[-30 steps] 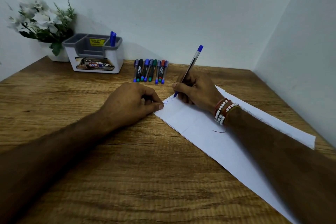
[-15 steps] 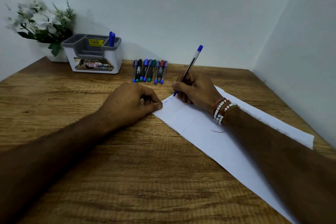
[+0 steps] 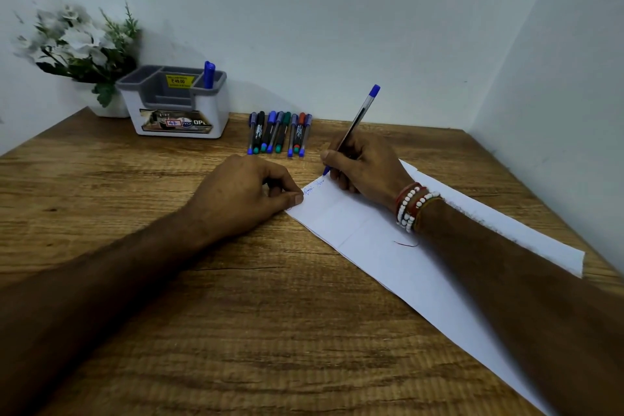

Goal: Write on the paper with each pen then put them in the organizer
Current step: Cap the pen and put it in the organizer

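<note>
A long white paper (image 3: 371,246) lies slanted on the wooden table (image 3: 236,314). My right hand (image 3: 368,169) grips a blue pen (image 3: 361,111), whose tip touches the paper's top edge beside small blue writing. My left hand (image 3: 243,192) is curled, with its thumb tip pressing the paper's near corner. Several pens (image 3: 278,132) lie in a row by the wall. A white and grey organizer (image 3: 175,111) stands at the back left with one blue pen (image 3: 209,74) upright in its right compartment.
A white flower plant (image 3: 77,40) stands in the back left corner behind the organizer. Walls close off the table at the back and on the right. A short red mark (image 3: 405,243) shows on the paper near my right wrist.
The pen tip has crept a little to the right along the paper's top edge, and the line of blue writing has grown. My left hand has stayed put.
</note>
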